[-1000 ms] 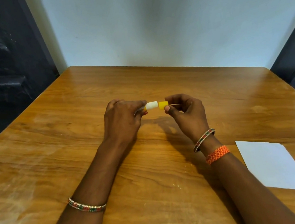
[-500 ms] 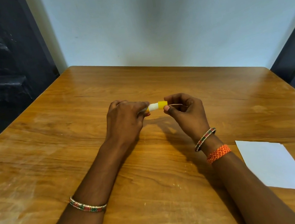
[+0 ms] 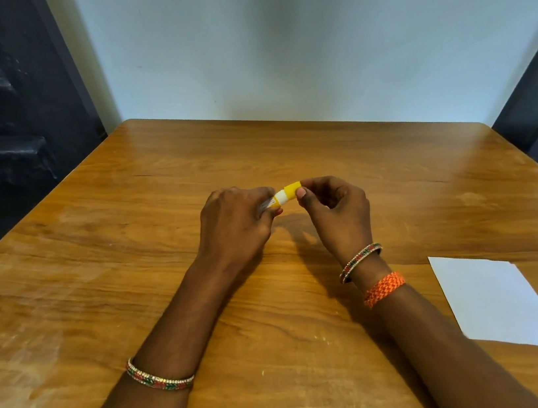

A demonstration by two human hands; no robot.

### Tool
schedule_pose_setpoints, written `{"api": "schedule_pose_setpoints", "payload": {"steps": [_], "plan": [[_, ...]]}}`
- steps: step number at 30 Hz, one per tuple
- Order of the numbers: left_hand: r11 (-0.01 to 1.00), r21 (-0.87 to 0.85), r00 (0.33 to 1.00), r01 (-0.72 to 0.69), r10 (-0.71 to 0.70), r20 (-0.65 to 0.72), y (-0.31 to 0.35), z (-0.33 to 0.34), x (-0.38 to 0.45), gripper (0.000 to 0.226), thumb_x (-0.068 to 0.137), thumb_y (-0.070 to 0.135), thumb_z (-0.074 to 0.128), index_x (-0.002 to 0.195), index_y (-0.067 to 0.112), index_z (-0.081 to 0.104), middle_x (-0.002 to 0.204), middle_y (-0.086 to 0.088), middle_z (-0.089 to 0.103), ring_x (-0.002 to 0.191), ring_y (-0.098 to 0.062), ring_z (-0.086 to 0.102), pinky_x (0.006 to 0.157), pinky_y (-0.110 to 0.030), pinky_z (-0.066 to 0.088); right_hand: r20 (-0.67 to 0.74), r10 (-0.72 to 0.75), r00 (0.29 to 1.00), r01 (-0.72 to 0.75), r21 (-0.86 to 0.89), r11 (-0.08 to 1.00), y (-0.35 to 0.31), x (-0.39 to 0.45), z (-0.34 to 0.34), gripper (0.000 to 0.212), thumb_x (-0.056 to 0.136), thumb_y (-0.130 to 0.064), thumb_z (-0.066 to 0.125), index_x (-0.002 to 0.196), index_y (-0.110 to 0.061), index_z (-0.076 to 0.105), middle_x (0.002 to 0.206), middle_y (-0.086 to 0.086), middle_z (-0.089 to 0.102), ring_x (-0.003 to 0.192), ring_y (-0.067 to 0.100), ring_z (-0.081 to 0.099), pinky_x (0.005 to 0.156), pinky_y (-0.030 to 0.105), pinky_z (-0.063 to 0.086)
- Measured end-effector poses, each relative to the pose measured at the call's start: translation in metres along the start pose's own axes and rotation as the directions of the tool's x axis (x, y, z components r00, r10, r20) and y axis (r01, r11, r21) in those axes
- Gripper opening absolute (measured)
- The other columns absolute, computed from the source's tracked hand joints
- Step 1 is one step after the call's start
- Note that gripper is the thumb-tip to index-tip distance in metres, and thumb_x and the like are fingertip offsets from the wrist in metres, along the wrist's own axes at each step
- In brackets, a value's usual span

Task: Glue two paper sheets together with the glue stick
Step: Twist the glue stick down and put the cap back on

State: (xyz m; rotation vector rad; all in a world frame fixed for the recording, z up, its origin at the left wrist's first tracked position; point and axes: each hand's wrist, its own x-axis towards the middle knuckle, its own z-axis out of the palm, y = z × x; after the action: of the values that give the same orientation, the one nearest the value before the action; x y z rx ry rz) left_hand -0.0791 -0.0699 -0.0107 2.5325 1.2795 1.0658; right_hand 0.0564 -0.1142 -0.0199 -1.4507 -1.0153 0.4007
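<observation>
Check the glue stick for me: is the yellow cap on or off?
Cannot tell for sure. The glue stick spans both hands, left hand on the body, right hand pinching the yellow end; white shows between.

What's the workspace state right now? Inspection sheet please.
Surface: wooden table, worn, pale scuffs toward the near left.
Job's things: glue stick held off the table between both hands, yellow and white parts showing; white paper flat at the near right. Only one sheet can be told apart.
Clutter: nothing seen.
Grippers: left hand closed round the stick's body; right hand pinching its yellow end.
Cables: nothing seen.
Surroundings: pale wall behind, dark panels at both sides.
</observation>
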Motion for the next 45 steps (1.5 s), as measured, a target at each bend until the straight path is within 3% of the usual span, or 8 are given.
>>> {"api": "schedule_pose_setpoints", "payload": {"steps": [5,10,17,22,27,35,38,45], "plan": [[0.998,-0.029,0.998,0.060,-0.059,0.032,-0.001,0.001,0.001,0.029,0.086,0.024,0.061,0.115,0.020,0.064,0.092,-0.009,0.066,0.085,-0.018,0.053,0.067,-0.034,0.044,0.065,0.069,0.996,-0.071,0.031,0.997,0.006,-0.004,0.008,0.048,0.080,0.012,0.046,0.096,-0.028,0.067,0.097,0.004,0.064,0.080,0.017,0.060,0.074,0.041,0.056],[0.997,-0.025,0.996,0.067,-0.065,0.056,-0.003,0.002,0.001,0.028,0.086,0.008,0.056,0.113,0.014,0.063,0.093,-0.011,0.061,0.084,-0.012,0.044,0.068,-0.029,0.042,0.170,0.141,0.975,-0.171,0.178,0.969,-0.001,-0.010,0.010,0.053,0.077,0.022,0.038,0.100,-0.017,0.065,0.081,0.002,0.055,0.056,0.007,0.048,0.044,0.020,0.045],[0.991,-0.082,0.994,0.110,-0.111,-0.013,0.005,0.001,0.000,0.033,0.085,0.001,0.055,0.115,0.011,0.062,0.093,-0.012,0.057,0.083,-0.012,0.043,0.066,-0.027,0.038,0.231,0.211,0.950,-0.283,0.350,0.893,-0.010,-0.014,0.013,0.057,0.068,0.026,0.030,0.100,-0.011,0.059,0.043,0.002,0.053,0.036,0.012,0.043,0.038,0.019,0.036],[0.972,-0.150,0.982,0.180,-0.187,-0.033,0.011,0.004,-0.002,0.030,0.079,-0.003,0.053,0.104,0.008,0.066,0.089,-0.014,0.062,0.087,-0.018,0.048,0.069,-0.034,0.043,0.284,0.224,0.932,-0.311,0.315,0.897,-0.009,-0.027,0.029,0.060,0.068,0.026,0.033,0.111,-0.016,0.040,0.039,-0.002,0.048,0.029,0.012,0.039,0.036,0.017,0.032],[0.960,-0.151,0.970,0.236,-0.242,-0.023,0.012,0.007,-0.003,0.025,0.075,-0.004,0.052,0.090,0.010,0.067,0.085,-0.014,0.062,0.089,-0.023,0.050,0.065,-0.029,0.034,0.335,0.235,0.913,-0.308,0.184,0.933,-0.008,-0.030,0.027,0.059,0.072,0.018,0.037,0.112,-0.025,0.036,0.043,-0.001,0.049,0.029,0.013,0.041,0.033,0.017,0.032],[0.941,-0.220,0.956,0.257,-0.280,-0.082,0.010,0.013,-0.006,0.045,0.079,-0.007,0.053,0.118,0.014,0.062,0.111,-0.012,0.061,0.102,-0.019,0.056,0.085,-0.031,0.050,0.354,0.234,0.905,-0.285,0.098,0.954,-0.015,-0.033,0.025,0.056,0.076,0.013,0.042,0.113,-0.028,0.034,0.049,0.004,0.049,0.030,0.013,0.045,0.032,0.017,0.033],[0.940,-0.227,0.956,0.255,-0.280,-0.087,0.010,0.015,-0.007,0.047,0.079,-0.009,0.052,0.120,0.013,0.060,0.111,-0.012,0.060,0.101,-0.019,0.056,0.086,-0.035,0.052,0.387,0.255,0.886,-0.309,0.081,0.948,-0.017,-0.032,0.022,0.055,0.076,0.011,0.042,0.113,-0.030,0.034,0.052,0.004,0.051,0.031,0.012,0.045,0.032,0.016,0.032],[0.945,-0.216,0.962,0.247,-0.266,-0.063,0.009,0.020,-0.007,0.045,0.080,-0.006,0.054,0.120,0.014,0.060,0.110,-0.011,0.060,0.096,-0.009,0.051,0.081,-0.022,0.045,0.398,0.296,0.868,-0.345,0.056,0.937,-0.020,-0.027,0.018,0.053,0.075,0.010,0.041,0.113,-0.027,0.036,0.054,0.006,0.054,0.033,0.014,0.047,0.033,0.015,0.032]]}}
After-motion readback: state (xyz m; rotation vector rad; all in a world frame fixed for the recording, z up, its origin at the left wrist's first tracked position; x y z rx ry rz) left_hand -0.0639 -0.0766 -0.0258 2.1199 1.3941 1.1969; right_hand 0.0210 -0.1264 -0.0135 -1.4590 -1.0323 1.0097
